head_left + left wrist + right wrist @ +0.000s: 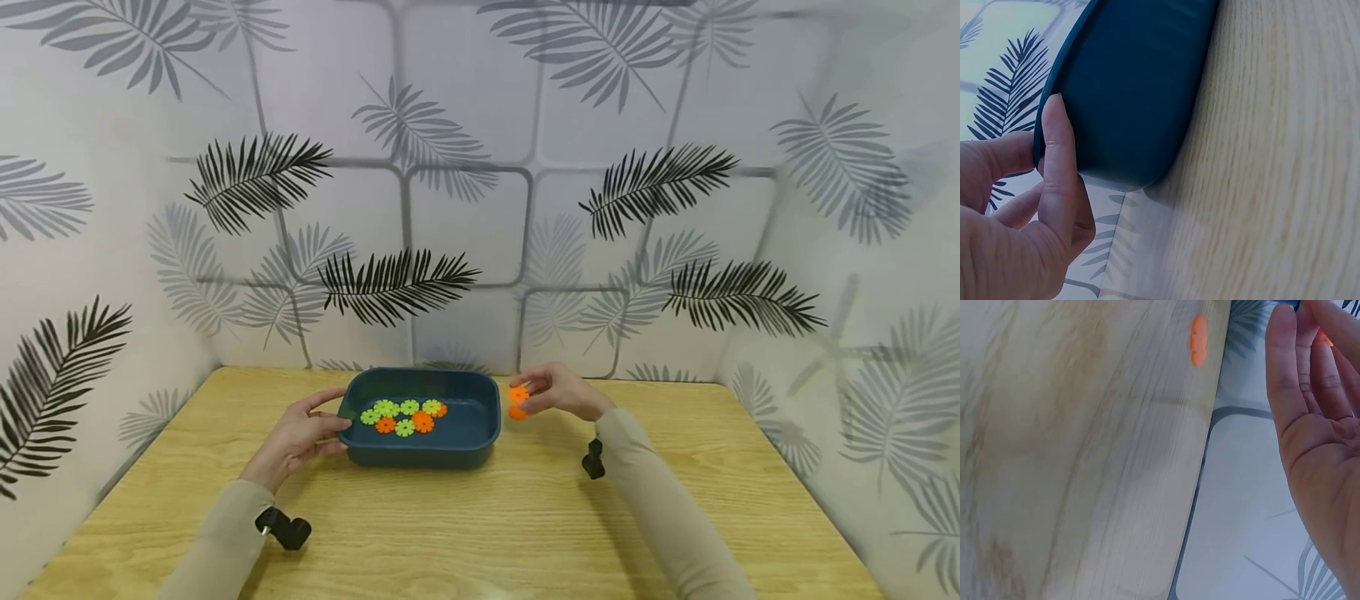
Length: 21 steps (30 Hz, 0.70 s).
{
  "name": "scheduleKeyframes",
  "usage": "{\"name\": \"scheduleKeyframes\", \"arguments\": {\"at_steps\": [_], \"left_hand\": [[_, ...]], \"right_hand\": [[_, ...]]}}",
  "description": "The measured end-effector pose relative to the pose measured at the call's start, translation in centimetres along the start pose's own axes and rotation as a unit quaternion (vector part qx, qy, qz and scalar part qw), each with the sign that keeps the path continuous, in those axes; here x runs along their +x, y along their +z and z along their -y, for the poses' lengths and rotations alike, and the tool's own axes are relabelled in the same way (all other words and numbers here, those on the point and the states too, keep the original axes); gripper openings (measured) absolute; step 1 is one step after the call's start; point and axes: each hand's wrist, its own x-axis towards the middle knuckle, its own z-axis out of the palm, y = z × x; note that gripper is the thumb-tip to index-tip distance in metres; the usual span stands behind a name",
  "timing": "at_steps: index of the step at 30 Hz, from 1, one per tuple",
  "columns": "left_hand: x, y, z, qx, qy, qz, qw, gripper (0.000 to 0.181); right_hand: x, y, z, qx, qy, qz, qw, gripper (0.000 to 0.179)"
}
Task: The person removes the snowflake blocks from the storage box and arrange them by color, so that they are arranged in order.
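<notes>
A dark blue plastic bin (420, 457) sits on the table, with several yellow-green notched discs (405, 427) and orange notched discs (423, 422) lying in its left half. My left hand (303, 435) grips the bin's left end, thumb and fingers on either side of the rim (1040, 125). Just beyond the right end, my right hand (558, 392) pinches an orange notched disc (518, 395), mostly hidden by the fingers in the right wrist view. Below that hand, another orange disc (1198, 341) lies flat on the wood.
The light wooden table (420, 533) runs back to a wall (465, 217) printed with leaves and grey lines. Both sleeved forearms come in from the front, each with a black wrist mount (283, 528).
</notes>
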Motion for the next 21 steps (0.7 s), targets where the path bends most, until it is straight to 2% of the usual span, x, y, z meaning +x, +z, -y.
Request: {"name": "scheduleKeyframes", "arguments": {"at_steps": [11, 21], "left_hand": [[0.1, 0.1, -0.2, -0.005, 0.008, 0.002, 1.0, 0.07], [0.1, -0.1, 0.2, 0.0, 0.013, -0.006, 0.9999, 0.068]], "right_hand": [[-0.7, -1.3, -1.4, 0.031, 0.046, 0.009, 0.9984, 0.051], [-1.7, -2.0, -2.6, -0.023, 0.072, 0.005, 0.9971, 0.044]]}}
